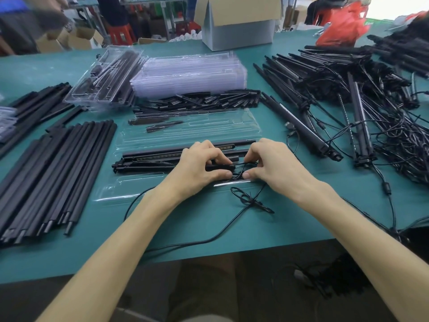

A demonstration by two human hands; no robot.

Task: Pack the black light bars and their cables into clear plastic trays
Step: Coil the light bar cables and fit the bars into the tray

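Cable (251, 202): black. A tied loop lies on the surface (232, 231) just in front of the tray, and a loose run trails to the near edge.
Left hand (204, 167): curled, thumb and fingers pinching the cable at the tray's near channel.
Right hand (274, 163): curled, thumb and forefinger pinching the same cable, thumb tip almost touching the left thumb.
Bar (157, 156): lies lengthwise in the tray, partly under both hands.
Tray (185, 133): clear and open, flat on the surface, with the far channels mostly unfilled.
Step in hand: judged to be tucking the bar's cable into the near channel. The bar is seated and the cable is only partly in.
Next move: calls for gathering the tied loop and loose run, then pressing them flat into the channel without lifting the bar.
Rods (53, 177): stacked to the left.
Bar pile (348, 94): to the right, with tangled cables.
Small parts (197, 102): heaped behind the tray.
Tray stack (192, 73): empty trays, farther back.
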